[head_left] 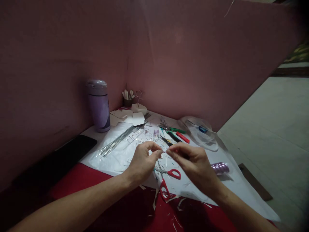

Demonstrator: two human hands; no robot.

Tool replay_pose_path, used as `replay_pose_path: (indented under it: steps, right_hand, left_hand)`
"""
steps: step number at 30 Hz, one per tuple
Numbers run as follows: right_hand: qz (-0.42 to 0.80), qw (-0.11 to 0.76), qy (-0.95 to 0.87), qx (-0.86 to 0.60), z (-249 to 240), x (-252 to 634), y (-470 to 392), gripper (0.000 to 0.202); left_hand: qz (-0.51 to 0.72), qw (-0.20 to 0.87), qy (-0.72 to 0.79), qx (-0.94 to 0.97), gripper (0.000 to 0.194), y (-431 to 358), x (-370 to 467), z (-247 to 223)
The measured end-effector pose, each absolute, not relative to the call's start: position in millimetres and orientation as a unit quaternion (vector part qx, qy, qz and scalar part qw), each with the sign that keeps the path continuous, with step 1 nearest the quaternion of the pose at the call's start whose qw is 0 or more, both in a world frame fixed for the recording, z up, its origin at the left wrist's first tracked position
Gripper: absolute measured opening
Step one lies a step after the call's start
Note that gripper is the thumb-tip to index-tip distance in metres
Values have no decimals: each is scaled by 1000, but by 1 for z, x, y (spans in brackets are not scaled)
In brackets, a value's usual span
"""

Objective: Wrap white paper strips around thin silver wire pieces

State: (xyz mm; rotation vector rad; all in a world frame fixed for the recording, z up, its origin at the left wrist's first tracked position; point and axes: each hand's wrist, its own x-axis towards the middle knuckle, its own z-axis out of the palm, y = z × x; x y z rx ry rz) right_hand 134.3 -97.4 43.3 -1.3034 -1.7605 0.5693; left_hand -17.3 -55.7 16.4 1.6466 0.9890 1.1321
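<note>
Your left hand [142, 161] and right hand [196, 161] pinch a tiny pale sliver [164, 151].
It lies midway between them; long axis unclear.

A red surface [91, 175] carries a white paper-like sheet [238, 183], curled off-white scraps [154, 203] and red-handled metal scissors [170, 172] crossing the sheet's edge.

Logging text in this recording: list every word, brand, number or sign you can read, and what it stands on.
No text can be read here.
Short red plastic bar: any marking is too small and blurred to read.
Tall purple tumbler with a grey lid: dark patch on its side, no legible lettering.
</note>
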Motion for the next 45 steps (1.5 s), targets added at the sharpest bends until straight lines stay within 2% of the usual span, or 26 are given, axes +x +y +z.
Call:
replay_pose_path:
  steps: [3, 9, 12, 18, 21, 26, 29, 35, 38, 41, 45]
  right_hand:
    - [273, 446, -673, -523, 45, 148, -77, 20]
    - [385, 434, -629, -518, 4, 147, -82, 21]
    - [369, 434, -640, -516, 4, 131, -103, 17]
    - [265, 411, -709, -508, 50, 130, -89, 17]
    - [324, 424, -665, -522, 51, 145, -68, 22]
    - [443, 433, -589, -519, 12, 143, -75, 25]
    - [408, 432, -616, -517, 6, 129, -97, 22]
    - [239, 370, -724, -531, 52, 129, -94, 17]
    - [304, 407, -682, -527, 53, 144, -74, 20]
    - [398, 442, -616, -518, 29, 148, -69, 24]
    - [367, 480, -575, -552, 1, 131, -97, 22]
  left_hand:
    - [452, 448, 390, 666, 12, -57, -17, 18]
    - [455, 463, 395, 650, 11, -55, -18, 16]
    - [460, 454, 410, 644, 9, -55, -17, 14]
    - [443, 407, 400, 692, 12, -60, -16, 17]
    - [445, 436, 378, 685, 13, -60, -17, 20]
    - [464, 464, 381, 651, 11, -56, -18, 18]
    - [474, 442, 405, 645, 9, -54, -17, 15]
    - [443, 421, 387, 691, 11, -60, -16, 16]
    - [440, 467, 335, 690, 11, -61, -17, 18]
    - [451, 504, 318, 664, 11, -58, -18, 17]
    - [474, 495, 356, 636, 10, -54, -17, 14]
